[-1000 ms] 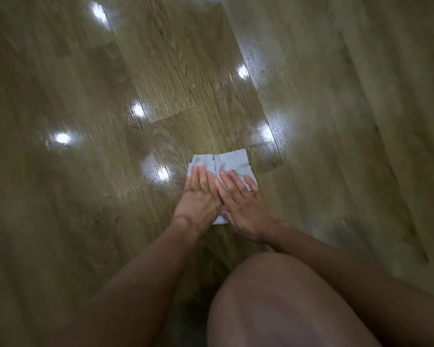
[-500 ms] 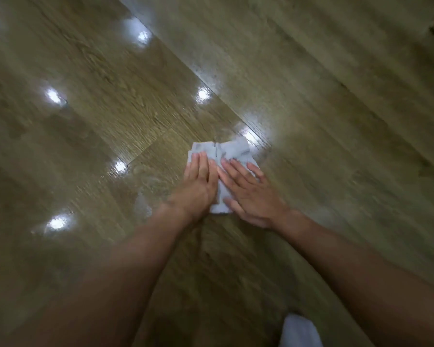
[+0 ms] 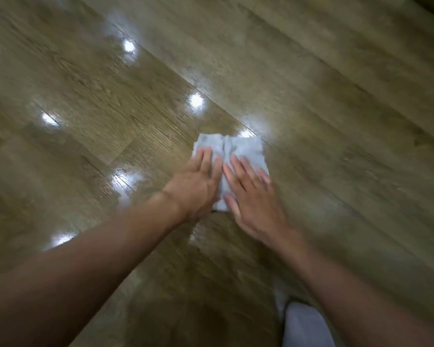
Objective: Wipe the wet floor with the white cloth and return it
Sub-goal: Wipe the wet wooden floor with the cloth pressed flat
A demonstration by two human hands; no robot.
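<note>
Just right of the frame's centre, the white cloth point(image 3: 232, 151) lies folded and creased on the wooden floor point(image 3: 336, 108). Both hands press flat on it, side by side: the left hand point(image 3: 198, 186) covers its left half, the right hand point(image 3: 252, 196) its right, fingers spread and gripping nothing. Glossy wet patches shine across the boards at left. Something pale point(image 3: 303, 324) shows at the bottom edge.
</note>
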